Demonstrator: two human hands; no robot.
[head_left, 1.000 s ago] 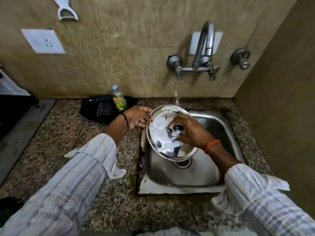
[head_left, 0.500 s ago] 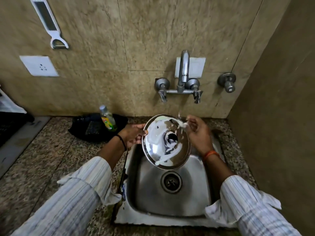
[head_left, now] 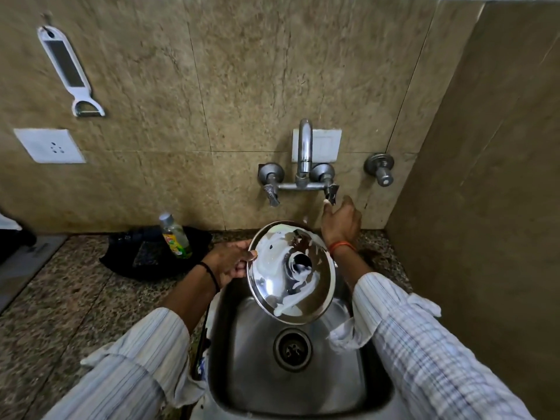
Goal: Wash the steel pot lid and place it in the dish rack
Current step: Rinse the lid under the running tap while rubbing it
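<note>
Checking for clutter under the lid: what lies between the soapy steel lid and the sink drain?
Nothing. In the head view the steel lid, held at its rim by the left hand, hangs above the drain, with only bare sink basin between them.

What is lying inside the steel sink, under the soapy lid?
The sink shows only its drain. The lid, held by the left hand, covers the back part.

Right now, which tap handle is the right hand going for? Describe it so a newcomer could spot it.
Start at the curved spout on the wall above the sink. Two lever handles hang from its crossbar; the target is the right tap handle, at the right hand fingertips. The left tap handle is untouched, and the round valve sits separately, further right.
</note>
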